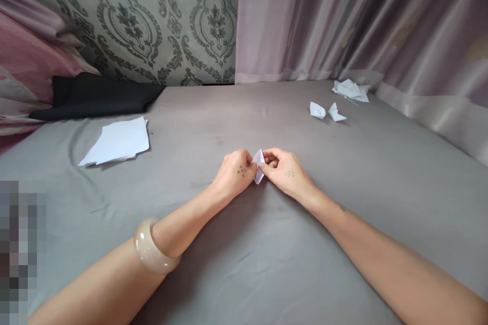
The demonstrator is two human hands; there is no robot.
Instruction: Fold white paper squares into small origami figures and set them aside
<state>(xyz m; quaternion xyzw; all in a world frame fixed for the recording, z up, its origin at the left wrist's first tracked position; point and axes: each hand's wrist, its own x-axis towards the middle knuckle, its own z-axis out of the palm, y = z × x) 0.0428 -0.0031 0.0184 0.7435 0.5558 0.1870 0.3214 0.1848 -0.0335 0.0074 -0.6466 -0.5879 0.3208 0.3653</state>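
A small folded white paper (260, 156) stands between my two hands, pointed at its top and bottom ends, at the middle of the grey sheet. My left hand (237, 170) pinches its left side, the thumb pressed against the paper. From the other side my right hand (284, 166) grips it between thumb and curled fingers. Both thumbs nearly meet over the paper's centre. Fingers behind the paper are partly hidden. Around my left forearm sits a pale bangle (152, 249).
On the left of the grey sheet (213, 127) lies a stack of white paper (120, 139), with a black cloth (102, 94) behind it. Two folded paper pieces (317, 110) rest at the back right, near a paper pile (351, 90). Curtains (282, 20) hang behind.
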